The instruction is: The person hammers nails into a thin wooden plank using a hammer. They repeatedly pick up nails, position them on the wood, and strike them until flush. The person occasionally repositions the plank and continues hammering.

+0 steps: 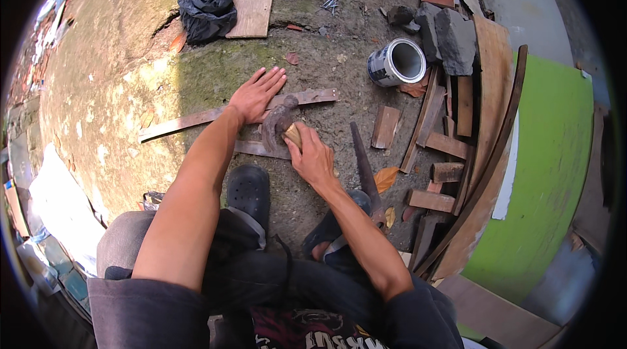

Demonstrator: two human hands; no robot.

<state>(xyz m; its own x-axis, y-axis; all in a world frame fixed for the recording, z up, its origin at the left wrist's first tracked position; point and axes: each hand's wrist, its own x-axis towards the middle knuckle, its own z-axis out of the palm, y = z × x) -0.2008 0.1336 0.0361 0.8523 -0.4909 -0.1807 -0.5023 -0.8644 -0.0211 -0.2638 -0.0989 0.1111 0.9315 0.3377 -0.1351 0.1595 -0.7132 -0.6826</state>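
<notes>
Hammer [279,120] and wooden strip [196,119], frame centre

We saw the right grip [313,156] clamped on the hammer's handle [293,135]; the strip lay just above that grip in frame, long axis rising rightward, under the flat, finger-spread left grip [256,95].

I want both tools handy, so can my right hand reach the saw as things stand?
Likely yes: the saw lies just to the right of your right hand, with nothing blocking between. That hand holds the hammer, though, so it would probably have to let go first.

Dark-headed claw hammer [279,124] over long, narrow wooden strip [189,120], slanting.
</notes>
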